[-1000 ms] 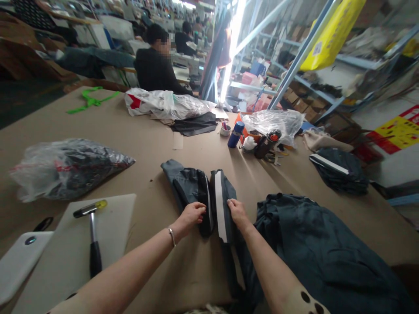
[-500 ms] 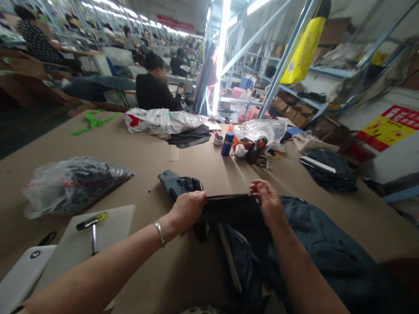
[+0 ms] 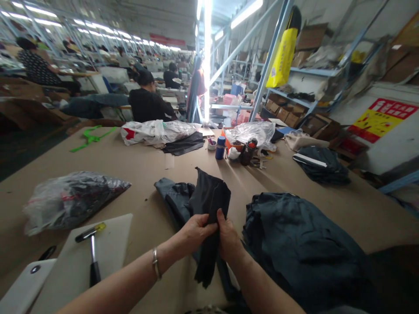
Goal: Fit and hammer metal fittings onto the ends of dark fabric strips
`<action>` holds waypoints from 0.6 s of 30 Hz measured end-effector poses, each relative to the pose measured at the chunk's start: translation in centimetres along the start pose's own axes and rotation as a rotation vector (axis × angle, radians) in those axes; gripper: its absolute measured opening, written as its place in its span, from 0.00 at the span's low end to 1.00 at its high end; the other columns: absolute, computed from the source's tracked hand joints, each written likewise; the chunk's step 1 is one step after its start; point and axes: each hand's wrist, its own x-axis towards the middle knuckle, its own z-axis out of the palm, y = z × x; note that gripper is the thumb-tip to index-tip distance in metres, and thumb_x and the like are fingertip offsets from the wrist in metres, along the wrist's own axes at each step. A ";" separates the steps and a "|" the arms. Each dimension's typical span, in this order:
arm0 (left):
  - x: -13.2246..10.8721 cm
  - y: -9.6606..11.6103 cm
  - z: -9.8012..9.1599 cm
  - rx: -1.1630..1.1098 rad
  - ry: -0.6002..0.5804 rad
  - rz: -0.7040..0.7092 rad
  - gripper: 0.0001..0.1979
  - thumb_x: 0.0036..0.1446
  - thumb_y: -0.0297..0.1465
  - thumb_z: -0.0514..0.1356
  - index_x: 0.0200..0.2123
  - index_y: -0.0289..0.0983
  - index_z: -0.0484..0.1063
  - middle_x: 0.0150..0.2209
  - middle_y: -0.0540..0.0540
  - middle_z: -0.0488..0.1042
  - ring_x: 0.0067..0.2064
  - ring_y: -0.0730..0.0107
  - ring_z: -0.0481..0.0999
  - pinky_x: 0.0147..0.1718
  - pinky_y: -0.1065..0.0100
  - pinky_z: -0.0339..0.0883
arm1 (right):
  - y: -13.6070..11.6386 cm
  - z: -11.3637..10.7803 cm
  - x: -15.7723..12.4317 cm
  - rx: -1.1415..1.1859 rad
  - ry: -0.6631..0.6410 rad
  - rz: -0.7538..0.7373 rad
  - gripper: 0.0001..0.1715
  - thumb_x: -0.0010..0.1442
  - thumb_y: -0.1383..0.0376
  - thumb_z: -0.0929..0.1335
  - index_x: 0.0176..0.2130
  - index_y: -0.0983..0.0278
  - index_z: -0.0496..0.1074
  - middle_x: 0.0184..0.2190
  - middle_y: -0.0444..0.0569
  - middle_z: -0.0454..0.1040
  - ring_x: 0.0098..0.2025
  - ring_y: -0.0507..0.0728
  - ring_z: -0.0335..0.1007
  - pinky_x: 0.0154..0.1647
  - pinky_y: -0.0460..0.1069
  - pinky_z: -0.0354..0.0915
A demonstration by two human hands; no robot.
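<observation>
Both hands hold up a dark fabric piece (image 3: 209,196) above the brown table (image 3: 131,165). My left hand (image 3: 195,231) pinches its left side at mid-height, thumb against fingers. My right hand (image 3: 228,237) grips the same piece just beside it, the thumbs nearly touching. The cloth stands up in a peak above the hands and hangs down below them. Behind it another dark grey fabric piece (image 3: 172,196) lies flat on the table. A heap of dark garments (image 3: 301,244) lies to the right of my right hand.
A hammer with a yellow tip (image 3: 91,248) rests on a white board (image 3: 108,235) at the left. A plastic bag of dark items (image 3: 72,200) lies further left. Bottles (image 3: 220,147), cups and plastic bags sit across the table. A seated person (image 3: 147,100) works beyond it.
The piece, lying flat a second ago, was lifted and stretched sideways between both hands. Now the hands have come together and hold it upright, folded in a peak.
</observation>
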 end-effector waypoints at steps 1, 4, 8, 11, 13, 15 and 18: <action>-0.2 0.3 -0.4 -0.050 0.014 -0.029 0.17 0.45 0.41 0.63 0.33 0.32 0.73 0.27 0.46 0.76 0.29 0.68 0.73 0.32 0.67 0.69 | -0.3 -0.5 -0.1 0.012 -0.024 0.025 0.27 0.54 0.47 0.64 0.43 0.65 0.68 0.31 0.51 0.74 0.35 0.59 0.72 0.35 0.51 0.69; -1.0 1.6 -1.7 -0.287 0.080 -0.121 0.17 0.43 0.35 0.66 0.37 0.35 0.72 0.30 0.46 0.77 0.29 0.69 0.75 0.33 0.67 0.70 | -1.3 -2.2 -0.4 -0.099 -0.202 0.027 0.21 0.50 0.55 0.69 0.40 0.66 0.72 0.29 0.47 0.75 0.33 0.58 0.71 0.37 0.52 0.68; -2.6 3.0 -0.8 -0.432 -0.023 -0.221 0.18 0.37 0.24 0.66 0.36 0.36 0.73 0.33 0.45 0.77 0.32 0.67 0.76 0.33 0.68 0.69 | -1.6 -4.8 0.2 -0.456 -0.325 -0.105 0.12 0.49 0.66 0.66 0.36 0.66 0.74 0.29 0.44 0.75 0.33 0.56 0.69 0.37 0.49 0.66; -4.7 3.7 2.2 -0.456 -0.220 -0.301 0.16 0.32 0.18 0.61 0.30 0.33 0.75 0.27 0.45 0.77 0.28 0.69 0.75 0.30 0.70 0.68 | -2.2 -7.1 1.6 -0.674 -0.172 -0.216 0.17 0.46 0.69 0.65 0.39 0.66 0.74 0.28 0.45 0.74 0.33 0.57 0.69 0.36 0.49 0.65; -5.8 4.2 3.9 -0.502 -0.314 -0.309 0.14 0.29 0.18 0.58 0.25 0.32 0.75 0.25 0.46 0.76 0.25 0.71 0.73 0.28 0.70 0.67 | -2.9 -8.4 2.4 -0.718 -0.071 -0.245 0.18 0.45 0.68 0.66 0.39 0.66 0.74 0.27 0.47 0.74 0.33 0.58 0.69 0.38 0.51 0.65; -6.1 4.6 4.1 -0.521 -0.315 -0.285 0.13 0.29 0.19 0.58 0.25 0.33 0.75 0.25 0.46 0.76 0.25 0.70 0.73 0.28 0.69 0.67 | -3.6 -9.0 2.2 -0.670 -0.101 -0.245 0.17 0.48 0.64 0.65 0.39 0.65 0.74 0.31 0.49 0.75 0.39 0.60 0.70 0.43 0.53 0.64; -4.9 4.6 1.1 -0.452 -0.185 -0.236 0.15 0.28 0.21 0.57 0.26 0.33 0.75 0.23 0.46 0.76 0.25 0.69 0.72 0.28 0.68 0.66 | -3.6 -8.3 -0.1 -0.570 -0.195 -0.229 0.17 0.55 0.59 0.61 0.40 0.62 0.73 0.37 0.50 0.75 0.46 0.60 0.68 0.47 0.55 0.62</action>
